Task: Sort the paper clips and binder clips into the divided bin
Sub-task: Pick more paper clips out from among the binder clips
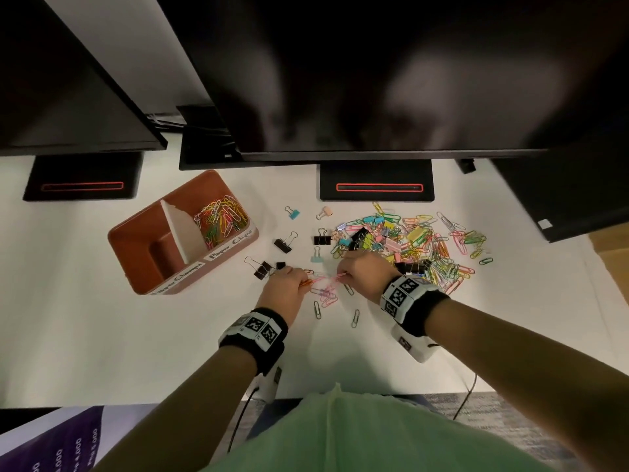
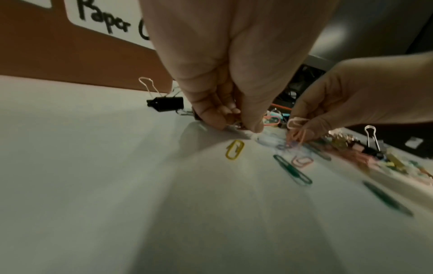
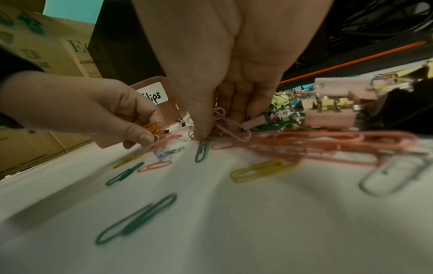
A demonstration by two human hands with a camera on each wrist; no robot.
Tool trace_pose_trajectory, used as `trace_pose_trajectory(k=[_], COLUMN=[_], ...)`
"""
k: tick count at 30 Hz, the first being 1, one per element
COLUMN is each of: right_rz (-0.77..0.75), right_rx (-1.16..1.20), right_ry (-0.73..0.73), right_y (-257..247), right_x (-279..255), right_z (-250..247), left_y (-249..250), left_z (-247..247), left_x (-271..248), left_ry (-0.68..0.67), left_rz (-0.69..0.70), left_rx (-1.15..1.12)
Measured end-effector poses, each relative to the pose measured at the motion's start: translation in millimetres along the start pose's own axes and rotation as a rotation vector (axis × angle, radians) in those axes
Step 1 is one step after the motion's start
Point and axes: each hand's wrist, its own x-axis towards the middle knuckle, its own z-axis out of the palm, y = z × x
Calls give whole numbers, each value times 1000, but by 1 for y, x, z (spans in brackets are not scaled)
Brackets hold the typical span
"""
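Observation:
A brown divided bin (image 1: 143, 233) stands at the left; its right compartment holds several coloured paper clips (image 1: 221, 219), and its left one shows only bare floor. A mixed pile of paper clips and binder clips (image 1: 408, 240) covers the desk to the right. My left hand (image 1: 303, 280) pinches orange paper clips (image 3: 153, 127) just in front of the bin. My right hand (image 1: 342, 273) pinches a pink paper clip (image 2: 296, 122) at the near-left edge of the pile. Between the hands lies a small tangle of pink clips (image 1: 325, 292). Black binder clips (image 1: 262, 269) sit beside my left hand.
Two black monitor stands (image 1: 376, 183) (image 1: 81, 180) rise behind the work area under dark screens. Loose binder clips (image 1: 286, 241) lie between bin and pile. Single paper clips (image 1: 355, 317) are scattered near my wrists. The desk's front edge (image 1: 102, 403) runs below my forearms.

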Motion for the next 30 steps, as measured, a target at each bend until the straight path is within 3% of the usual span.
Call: trace_pose_trajectory(k=[8,12,15,19,21,26,30], right_rz=[-90,-177,-255,-247,-210,-238,-192], right_rx=[112,171,223,194,231,304,280], right_ry=[120,210,302,308,259,264,184], right_y=[-17,-62,-106,-151,-159,-132,-83], right_x=[0,27,61,109,121,101,62], right_z=[-34,-73,-94,-101,-96,-81,-59], left_y=[1,-5,-22,-46,-49,-36,-18], left_z=[-60,-118,-156,-178,-177,-156,-110], left_x=[-22,-23,-14,0,-1,-15,-24], left_ry=[210,364,439,409,345,372,100], left_rz=[74,-5,-140,-278,-268,-19,80], left_rx=[-163,-194,-148,-130,-131,-91,-207])
